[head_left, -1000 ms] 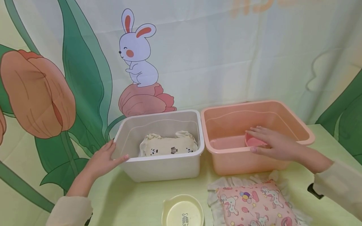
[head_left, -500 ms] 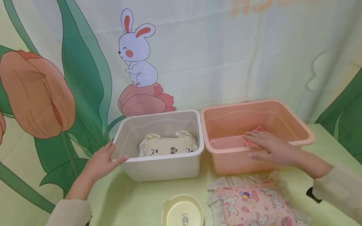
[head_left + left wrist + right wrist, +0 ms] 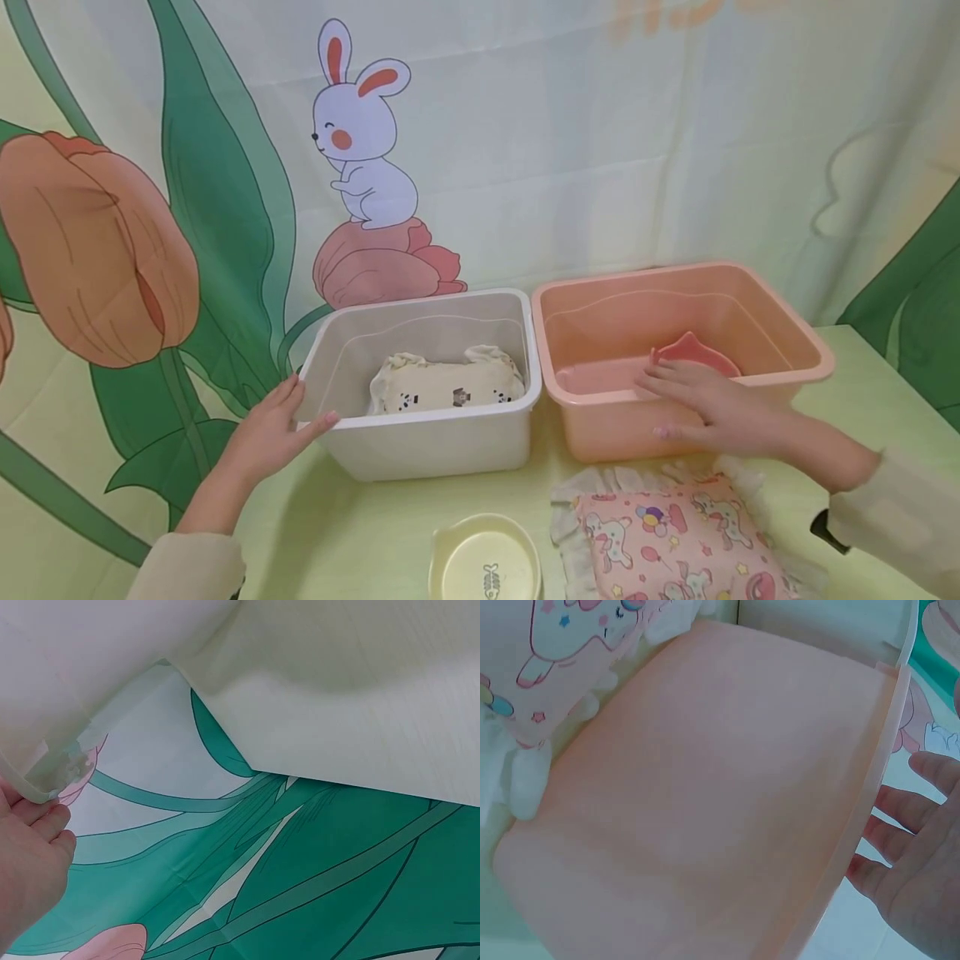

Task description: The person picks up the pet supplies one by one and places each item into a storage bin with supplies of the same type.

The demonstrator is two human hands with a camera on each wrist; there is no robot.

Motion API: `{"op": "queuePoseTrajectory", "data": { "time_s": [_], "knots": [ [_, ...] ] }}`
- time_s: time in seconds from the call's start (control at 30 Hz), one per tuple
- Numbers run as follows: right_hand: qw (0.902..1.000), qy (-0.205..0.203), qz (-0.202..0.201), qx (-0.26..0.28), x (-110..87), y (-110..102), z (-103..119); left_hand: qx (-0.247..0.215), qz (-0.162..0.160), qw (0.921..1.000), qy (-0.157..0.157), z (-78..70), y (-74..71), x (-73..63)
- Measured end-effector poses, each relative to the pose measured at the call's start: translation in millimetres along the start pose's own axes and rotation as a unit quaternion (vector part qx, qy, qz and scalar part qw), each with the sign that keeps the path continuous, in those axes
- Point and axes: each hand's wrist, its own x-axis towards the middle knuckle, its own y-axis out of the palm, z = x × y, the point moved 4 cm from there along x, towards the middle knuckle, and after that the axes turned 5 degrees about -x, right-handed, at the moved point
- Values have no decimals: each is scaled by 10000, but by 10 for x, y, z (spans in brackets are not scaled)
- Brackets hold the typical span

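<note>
My left hand rests on the left rim of a white plastic bin, its thumb by the front corner. Inside that bin lies a cream cushion printed with small animal faces. Over the near rim of a pink bin is my right hand, fingers extended and holding nothing. Just beyond those fingers a pink bowl with a pointed edge sits in the pink bin, its lower part hidden by hand and rim. In the right wrist view the right hand's fingers are spread beside the bin rim.
A pink unicorn-print cushion with a pale ruffle lies in front of the pink bin. Left of it stands a shallow yellow bowl at the lower edge of view. A printed cloth backdrop hangs behind both bins.
My right hand has let go of the pink bowl and drawn back toward the near rim, so more of the bowl shows. My left hand stays in place.
</note>
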Motion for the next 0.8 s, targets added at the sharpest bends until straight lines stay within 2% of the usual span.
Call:
{"op": "queuePoseTrajectory", "data": {
  "time_s": [0.17, 0.47, 0.8],
  "knots": [
    [10000, 69, 26, 4, -19, 30, 43, -21, -33, 10000, -5, 5, 0, -6],
    [9994, -145, -147, -284, -40, 48, 73, -82, -16, 10000, 18, 3, 9, -14],
    [9990, -202, -195, -354, -91, 64, 127, -84, -20, 10000, 0, 14, 14, -11]
  ]
}}
